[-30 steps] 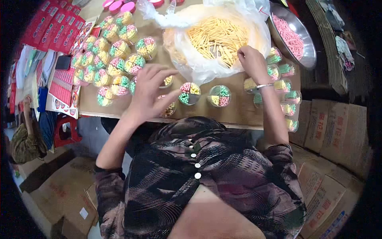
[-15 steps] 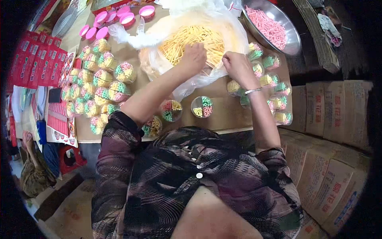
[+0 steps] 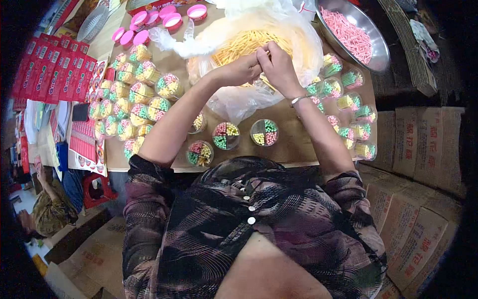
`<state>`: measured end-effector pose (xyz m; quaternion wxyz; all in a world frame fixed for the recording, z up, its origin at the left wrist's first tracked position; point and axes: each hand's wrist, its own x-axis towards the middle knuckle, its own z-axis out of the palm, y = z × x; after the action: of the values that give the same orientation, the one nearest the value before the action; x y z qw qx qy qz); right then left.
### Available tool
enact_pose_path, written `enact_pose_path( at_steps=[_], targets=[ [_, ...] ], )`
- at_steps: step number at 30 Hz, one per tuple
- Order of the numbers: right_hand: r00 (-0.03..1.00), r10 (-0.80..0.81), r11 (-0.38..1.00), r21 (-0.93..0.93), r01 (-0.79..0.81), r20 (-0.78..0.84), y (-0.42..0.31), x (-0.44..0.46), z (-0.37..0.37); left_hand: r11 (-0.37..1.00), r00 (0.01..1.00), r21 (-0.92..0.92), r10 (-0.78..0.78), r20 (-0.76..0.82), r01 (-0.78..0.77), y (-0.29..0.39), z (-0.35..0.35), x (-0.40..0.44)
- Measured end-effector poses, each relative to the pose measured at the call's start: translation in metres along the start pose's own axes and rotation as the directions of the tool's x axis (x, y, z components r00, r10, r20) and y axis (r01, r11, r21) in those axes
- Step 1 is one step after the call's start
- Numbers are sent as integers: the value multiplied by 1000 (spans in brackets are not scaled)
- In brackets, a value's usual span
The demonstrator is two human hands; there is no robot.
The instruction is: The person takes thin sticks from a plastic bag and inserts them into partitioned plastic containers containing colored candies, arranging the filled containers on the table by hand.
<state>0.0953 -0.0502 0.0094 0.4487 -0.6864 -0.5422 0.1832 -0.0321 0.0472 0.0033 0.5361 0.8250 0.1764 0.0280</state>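
Observation:
My left hand (image 3: 241,70) and my right hand (image 3: 279,69) meet above an open plastic bag (image 3: 303,50) heaped with yellow cotton swabs (image 3: 254,41). Both are closed, fingertips together. A few yellow swabs show between and just below them; the fingers partly hide what is gripped. Nearest me on the table stand round clear cups: one (image 3: 264,132) is partly filled with yellow, green and pink swabs, another (image 3: 226,135) is fuller, and a third (image 3: 200,153) is by the table edge.
Several filled cups (image 3: 141,93) crowd the left, more (image 3: 348,102) the right. Pink lids (image 3: 173,21) lie at the back left. A steel bowl (image 3: 381,55) holds pink swabs (image 3: 346,35). Red packaging (image 3: 55,70) and a phone (image 3: 80,112) are far left. Cartons (image 3: 413,144) stand right. Another person's arm (image 3: 47,184) shows left.
My left hand has lifted out of the yellow swabs and my right hand has moved left to meet it. The view has shifted slightly.

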Motion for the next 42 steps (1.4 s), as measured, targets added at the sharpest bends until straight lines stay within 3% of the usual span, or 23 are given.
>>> enact_pose_path(
  at_steps=[1, 2, 7, 12, 17, 21, 22, 26, 32, 36, 42],
  targets=[
    [999, -6, 1000, -27, 6, -36, 0, -1, 3, 990, 995, -114, -73, 71, 81, 5, 0, -3],
    [999, -7, 1000, -25, 6, -34, 3, -2, 5, 990, 995, -113, -75, 70, 83, 9, 0, -5],
    [996, 78, 989, 123, -82, 39, 16, -11, 8, 980, 971, -68, -195, -139, 187, 18, 5, -11],
    [993, 96, 954, 278, -111, 67, 4, -17, 7, 986, 961, -166, -75, -267, 30, -2, 11, -6],
    [988, 151, 971, 183, -153, 27, 4, -15, 6, 985, 952, -163, -104, -289, 58, -11, 9, -5],
    [988, 141, 968, 218, -124, -62, 7, -10, 2, 896, 853, -432, -141, -502, -107, -5, 12, -10],
    [988, 139, 967, 224, -120, -73, 4, -10, 3, 896, 851, -431, -143, -505, -106, -3, 15, -11],
    [972, -3, 956, 285, 72, -234, -19, -14, 27, 997, 639, 7, 51, -768, -70, 7, 38, 0],
    [965, 36, 943, 329, 54, -260, -30, -15, 20, 960, 580, -139, 28, -814, -241, 47, 52, -18],
    [945, -73, 967, 211, 146, -319, -31, -12, 23, 973, 434, 50, 146, -889, -225, 40, 56, -13],
    [959, -71, 969, 208, 132, -274, -49, -19, 18, 950, 351, 7, 123, -928, -314, 51, 52, -16]
  ],
)
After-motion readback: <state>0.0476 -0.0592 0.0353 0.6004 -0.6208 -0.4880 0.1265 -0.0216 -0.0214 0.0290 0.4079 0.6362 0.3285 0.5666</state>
